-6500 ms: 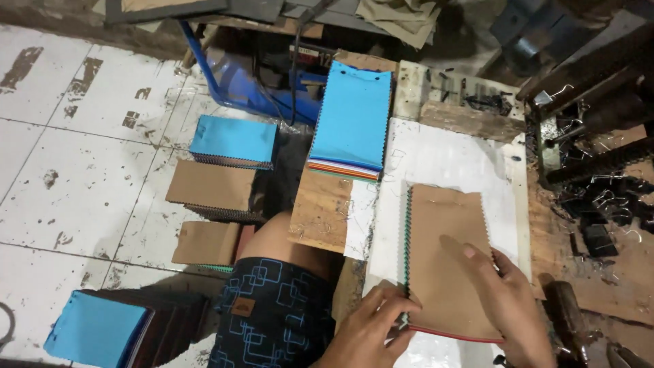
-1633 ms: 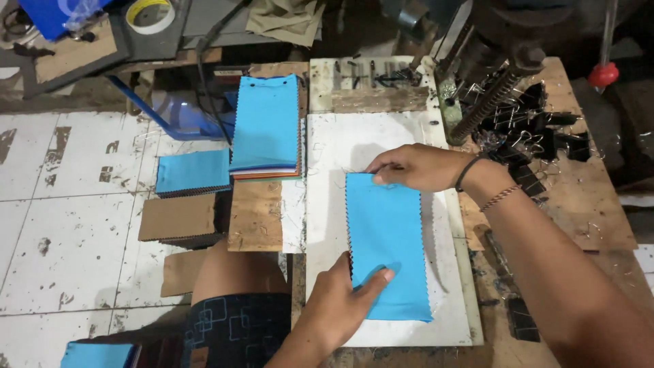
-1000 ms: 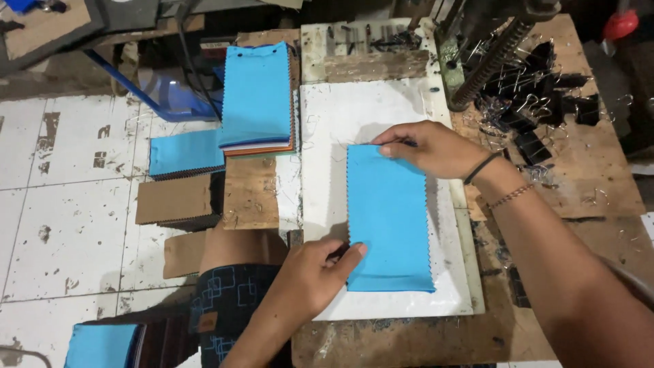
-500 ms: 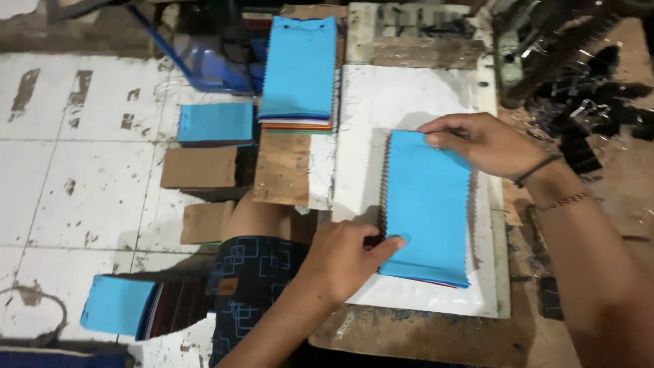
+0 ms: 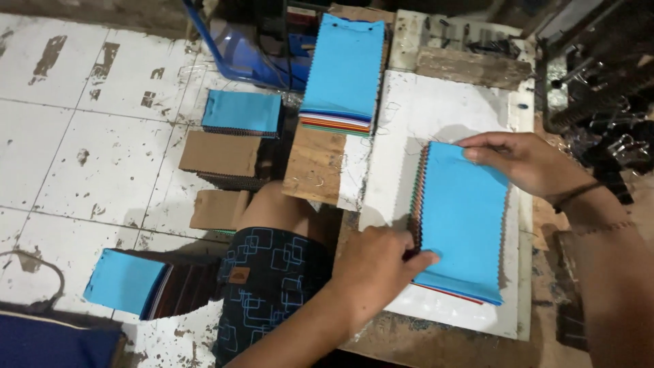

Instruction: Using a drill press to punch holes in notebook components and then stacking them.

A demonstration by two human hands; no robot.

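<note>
Swatch stack [image 5: 462, 218] under left hand [image 5: 371, 269]: matt blue cloth, pinked edges. White sheet [image 5: 436, 116] beneath: smooth, scuffed. Surface [image 5: 315, 163] left of it: rough bare wood. Clips [image 5: 613, 146] beyond right hand [image 5: 528, 163]: dark metal

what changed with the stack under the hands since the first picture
The swatch stack on the white board showed a brown card face then; now its top is blue. The left hand moved to its lower left edge, the right hand to its upper right corner. The second blue-topped stack behind and the piles on the floor lie as before.
</note>
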